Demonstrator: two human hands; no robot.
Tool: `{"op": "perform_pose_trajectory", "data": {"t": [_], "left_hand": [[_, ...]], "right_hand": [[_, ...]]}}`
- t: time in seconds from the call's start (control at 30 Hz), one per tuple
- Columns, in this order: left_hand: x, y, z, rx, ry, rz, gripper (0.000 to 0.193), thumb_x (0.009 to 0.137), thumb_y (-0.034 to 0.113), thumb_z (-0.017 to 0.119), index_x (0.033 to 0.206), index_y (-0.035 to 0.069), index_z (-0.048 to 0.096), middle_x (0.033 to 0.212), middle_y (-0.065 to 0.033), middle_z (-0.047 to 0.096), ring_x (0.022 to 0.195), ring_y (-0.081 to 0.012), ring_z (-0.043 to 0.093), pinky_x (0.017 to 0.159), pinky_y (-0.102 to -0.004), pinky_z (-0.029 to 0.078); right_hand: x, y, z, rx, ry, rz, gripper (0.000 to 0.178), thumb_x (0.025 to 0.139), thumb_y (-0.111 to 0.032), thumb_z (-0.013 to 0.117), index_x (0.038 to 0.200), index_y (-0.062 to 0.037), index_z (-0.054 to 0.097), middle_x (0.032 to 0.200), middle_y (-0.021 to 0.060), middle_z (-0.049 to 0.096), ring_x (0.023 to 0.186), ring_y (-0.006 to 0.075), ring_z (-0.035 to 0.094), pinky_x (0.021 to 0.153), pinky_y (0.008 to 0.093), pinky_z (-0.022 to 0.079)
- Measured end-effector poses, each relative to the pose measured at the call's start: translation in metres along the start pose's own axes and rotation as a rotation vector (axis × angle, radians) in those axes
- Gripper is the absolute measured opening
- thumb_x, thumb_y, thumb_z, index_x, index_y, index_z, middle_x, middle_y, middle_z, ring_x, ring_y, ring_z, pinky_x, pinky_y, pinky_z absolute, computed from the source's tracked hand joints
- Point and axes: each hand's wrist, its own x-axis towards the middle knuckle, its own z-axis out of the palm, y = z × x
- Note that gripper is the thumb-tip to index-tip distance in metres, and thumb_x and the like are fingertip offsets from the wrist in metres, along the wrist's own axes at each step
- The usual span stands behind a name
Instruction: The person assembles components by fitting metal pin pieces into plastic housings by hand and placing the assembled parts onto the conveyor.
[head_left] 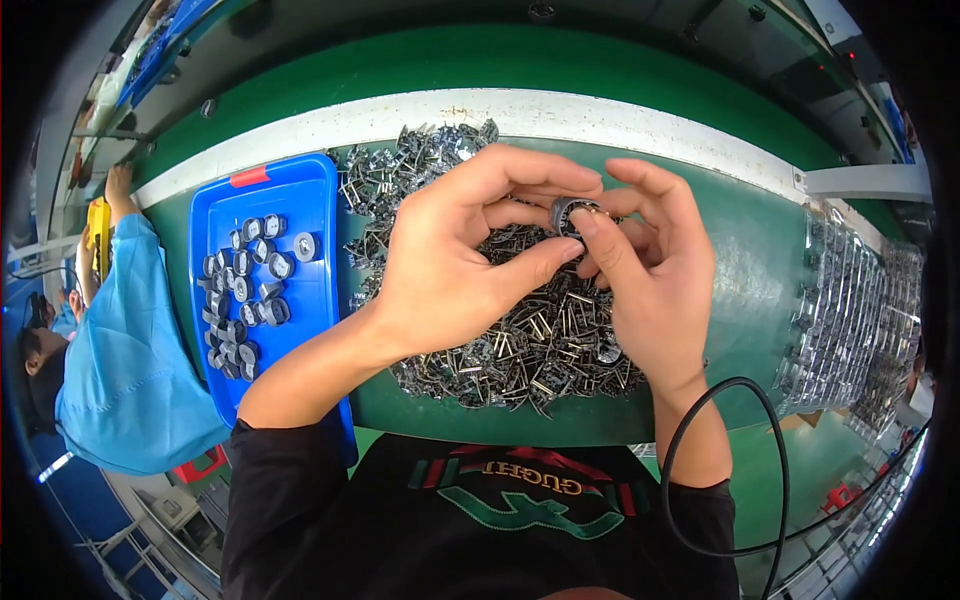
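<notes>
Between both hands, above a heap of parts, is a small round dark housing (565, 214) with its open side partly showing. My left hand (455, 245) pinches it from the left with thumb and fingers. From the right, my right hand (650, 250) has its thumb at the rim and its fingers curled behind; whether a small part sits under that thumb is hidden. Beneath the hands lies the heap of small dark parts with metal pins (540, 350), spread over the green table (750, 270). Left of it stands a blue tray (328, 200) holding several round grey housings (242, 262).
Stacked clear plastic trays (845, 310) stand at the right end of the table. A white ledge (560, 110) runs along the far edge. A black cable (780, 430) loops near my right forearm. At the left, a co-worker in a blue top (140, 350) holds a yellow tool (100, 230).
</notes>
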Motion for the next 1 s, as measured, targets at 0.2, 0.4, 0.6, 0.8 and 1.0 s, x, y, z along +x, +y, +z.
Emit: {"op": "perform_pose_trajectory", "data": {"t": [0.2,0.4,0.6,0.8,1.0], "left_hand": [[0.009,0.014,-0.002,-0.253,0.012,-0.270,0.026,0.085,-0.011,0.062,0.110,-0.006,0.064,0.112,-0.0099,0.061,0.101,-0.0164,0.062,0.086,-0.0264,0.051],[0.011,0.016,-0.003,-0.203,-0.012,-0.264,0.028,0.084,-0.005,0.070,0.111,-0.006,0.063,0.098,-0.0109,0.066,0.087,-0.0147,0.067,0.076,-0.0250,0.056],[0.018,0.022,-0.012,-0.142,-0.044,-0.300,0.035,0.080,-0.008,0.071,0.115,-0.006,0.064,0.092,-0.0095,0.068,0.082,-0.0151,0.067,0.074,-0.0259,0.055],[0.082,0.021,-0.066,0.248,0.047,-0.200,0.031,0.090,0.010,0.066,0.118,-0.001,0.065,0.095,-0.0080,0.069,0.079,-0.0130,0.066,0.074,-0.0267,0.055],[0.144,-0.057,-0.198,0.699,0.379,-0.186,0.026,0.090,0.011,0.065,0.113,0.000,0.068,0.093,-0.0066,0.071,0.075,-0.0109,0.065,0.071,-0.0230,0.053]], "right_hand": [[0.003,0.003,-0.014,-0.031,-0.196,-0.048,0.019,0.089,-0.001,0.065,0.108,0.0005,0.067,0.085,0.0063,0.066,0.069,0.0099,0.064,0.061,0.0207,0.051],[0.008,0.003,-0.021,-0.043,-0.186,-0.149,0.021,0.088,0.002,0.065,0.109,0.0003,0.069,0.087,0.0078,0.067,0.075,0.0123,0.067,0.064,0.0229,0.054],[0.016,0.000,-0.031,0.163,-0.303,-0.081,0.023,0.091,0.004,0.058,0.113,0.0014,0.068,0.088,0.0083,0.067,0.079,0.0131,0.066,0.070,0.0244,0.054],[0.047,0.007,-0.098,-0.411,-0.353,-0.362,0.022,0.086,0.006,0.053,0.102,0.0038,0.069,0.088,0.0111,0.066,0.078,0.0182,0.065,0.068,0.0290,0.051],[0.046,0.013,-0.070,-0.646,-0.381,-0.254,0.014,0.085,-0.006,0.062,0.095,-0.0009,0.070,0.083,0.0138,0.063,0.074,0.0306,0.063,0.066,0.0380,0.049]]}}
